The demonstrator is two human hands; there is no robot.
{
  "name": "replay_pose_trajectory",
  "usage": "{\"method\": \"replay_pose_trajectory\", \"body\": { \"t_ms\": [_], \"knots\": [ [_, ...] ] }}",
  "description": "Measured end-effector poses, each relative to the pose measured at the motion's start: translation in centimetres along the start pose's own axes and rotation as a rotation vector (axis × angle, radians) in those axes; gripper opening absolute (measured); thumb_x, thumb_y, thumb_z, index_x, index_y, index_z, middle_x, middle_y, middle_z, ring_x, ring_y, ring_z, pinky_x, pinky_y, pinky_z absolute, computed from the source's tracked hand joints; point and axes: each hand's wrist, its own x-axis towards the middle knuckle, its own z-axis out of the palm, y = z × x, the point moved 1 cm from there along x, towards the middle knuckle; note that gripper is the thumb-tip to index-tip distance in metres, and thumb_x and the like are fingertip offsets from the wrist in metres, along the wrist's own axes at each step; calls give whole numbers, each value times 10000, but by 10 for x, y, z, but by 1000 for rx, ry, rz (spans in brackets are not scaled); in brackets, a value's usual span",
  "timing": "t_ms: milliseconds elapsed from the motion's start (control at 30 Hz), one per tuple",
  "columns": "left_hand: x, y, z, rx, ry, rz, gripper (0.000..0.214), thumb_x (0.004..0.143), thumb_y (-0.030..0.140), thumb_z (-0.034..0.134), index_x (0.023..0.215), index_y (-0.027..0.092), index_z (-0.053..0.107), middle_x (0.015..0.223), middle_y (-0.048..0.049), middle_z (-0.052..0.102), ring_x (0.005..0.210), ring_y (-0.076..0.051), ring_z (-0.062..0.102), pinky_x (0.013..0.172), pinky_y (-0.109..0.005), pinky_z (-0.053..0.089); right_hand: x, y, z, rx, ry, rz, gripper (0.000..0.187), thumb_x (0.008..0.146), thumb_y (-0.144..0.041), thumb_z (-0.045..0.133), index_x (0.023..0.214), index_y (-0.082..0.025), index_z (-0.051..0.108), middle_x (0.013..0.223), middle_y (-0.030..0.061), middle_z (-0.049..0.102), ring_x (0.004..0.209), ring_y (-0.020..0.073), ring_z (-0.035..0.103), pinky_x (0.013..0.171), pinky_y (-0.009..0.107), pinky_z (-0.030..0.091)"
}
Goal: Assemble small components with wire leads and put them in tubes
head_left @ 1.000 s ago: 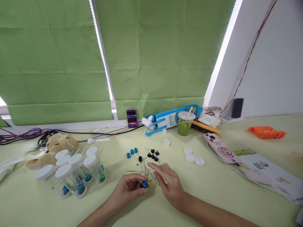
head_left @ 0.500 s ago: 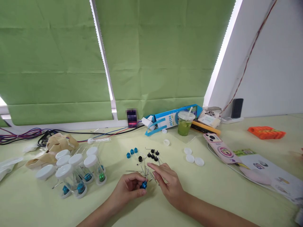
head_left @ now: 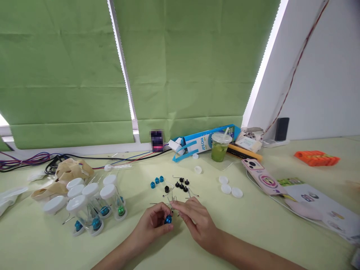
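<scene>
My left hand [head_left: 153, 222] pinches a small shiny blue metal knob [head_left: 168, 219] between thumb and fingers, low over the table. My right hand [head_left: 198, 221] is just to its right, index finger and thumb at a thin metal hex key [head_left: 172, 210] that seems to run down to the knob; its lower end is hard to make out. Behind the fingertips lie several loose L-shaped hex keys [head_left: 193, 194], partly hidden by my hands. Farther back are three blue knobs [head_left: 157, 180] and several black screw-like parts [head_left: 181, 185].
Clear tubes with white lids [head_left: 76, 203] stand at left, some holding blue or green knobs. White caps [head_left: 225, 188] lie right of centre. Behind them is a cup of green drink [head_left: 221, 146]. A pink phone [head_left: 264, 178] and an orange object [head_left: 316, 158] are at right.
My right index fingertip has moved left and down, toward the blue knob. The knob has shifted slightly left in my left hand, which otherwise keeps its place.
</scene>
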Motion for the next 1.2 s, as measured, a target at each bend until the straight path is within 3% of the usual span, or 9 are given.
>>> {"method": "replay_pose_trajectory", "body": {
  "t_ms": [433, 733, 933, 1033, 1133, 1200],
  "knots": [
    [-2, -7, 1, 32, -26, 8, 141, 708, 167, 655, 789, 154, 540, 780, -20, 525, 777, -155, 491, 689, -277, 381, 3, -3, -2, 0, -84, -22, 427, 860, -50, 343, 1218, -263, 434, 1133, 43, 583, 910, 143, 549, 771, 323, 392],
    [-1, 10, 2, 164, -93, 39, 185, 814, 244, 528, 935, 137, 618, 908, -89, 600, 862, -195, 508, 773, -310, 381, 4, -3, -5, -53, -118, -51, 434, 861, -50, 302, 1222, -255, 430, 1202, 57, 542, 1027, 137, 525, 826, 318, 383],
    [-5, 16, 7, 267, -83, 47, 178, 821, 274, 509, 811, 141, 627, 844, -71, 595, 815, -185, 503, 724, -281, 382, 4, -8, -7, -109, -178, -161, 473, 851, -39, 318, 1265, -262, 370, 1297, 59, 458, 1057, 124, 517, 824, 307, 401],
    [-3, 14, 5, 207, -49, 21, 180, 816, 288, 515, 782, 143, 616, 752, -44, 564, 691, -149, 496, 630, -249, 381, 6, -8, -11, -107, -65, -91, 458, 851, -71, 349, 1272, -253, 351, 1307, 70, 443, 1102, 151, 487, 882, 340, 396],
    [0, 10, -3, 124, 40, 13, 177, 819, 297, 507, 813, 152, 608, 738, -26, 523, 575, -105, 453, 536, -222, 360, 10, 4, -18, -77, 176, 150, 350, 864, -121, 360, 1192, -226, 421, 1236, 79, 502, 1133, 175, 458, 927, 363, 384],
    [2, 9, -8, 111, 108, 28, 168, 822, 289, 506, 830, 159, 612, 761, -23, 513, 568, -95, 449, 535, -219, 361, 12, 18, -23, -68, 262, 288, 282, 863, -145, 368, 1108, -220, 483, 1158, 72, 545, 1102, 182, 477, 928, 368, 384]
  ]
}}
